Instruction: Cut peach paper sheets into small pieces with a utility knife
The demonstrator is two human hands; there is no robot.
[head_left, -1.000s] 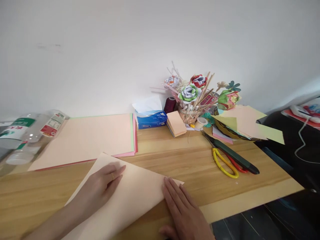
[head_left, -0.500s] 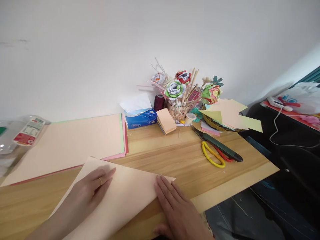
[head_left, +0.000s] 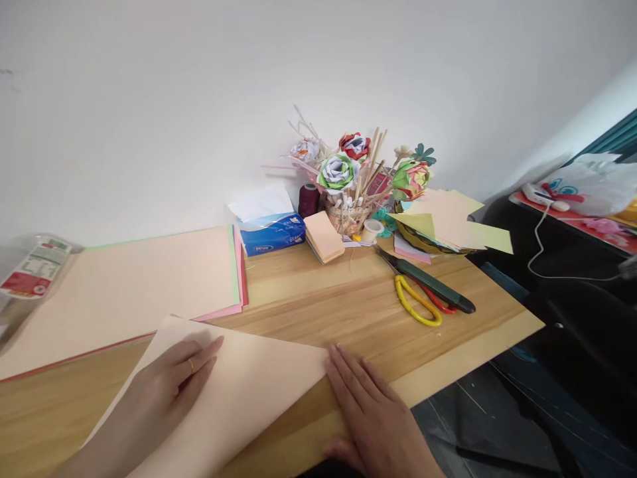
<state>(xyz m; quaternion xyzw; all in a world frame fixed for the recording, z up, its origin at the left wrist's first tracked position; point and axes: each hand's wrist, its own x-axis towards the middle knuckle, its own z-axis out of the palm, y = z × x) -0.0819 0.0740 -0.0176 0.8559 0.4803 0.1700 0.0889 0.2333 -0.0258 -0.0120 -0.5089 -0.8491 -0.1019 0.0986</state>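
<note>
A sheet of pale peach paper point(head_left: 249, 382), folded to a pointed corner at its right, lies on the wooden table in front of me. My left hand point(head_left: 172, 382) rests on top of it near the upper left, fingers extended and pressing the paper down; a ring is on one finger. At the paper's right tip is my right hand point(head_left: 371, 411), laid flat with fingers stretched out and fingertips touching the corner. Neither hand grips anything.
Left lie stacked coloured sheets point(head_left: 149, 279) and a plastic package point(head_left: 37, 269). Behind stand a blue tissue pack point(head_left: 273, 234), small paper squares point(head_left: 324, 236) and a basket of paper flowers point(head_left: 348, 219). Scissors point(head_left: 418, 305) lie beside a dark green-handled tool point(head_left: 438, 285). The table edge point(head_left: 472, 362) is right.
My right hand has slid a little to the right, onto the tip of the folded paper. My left hand stays on the sheet. The view has shifted slightly.
</note>
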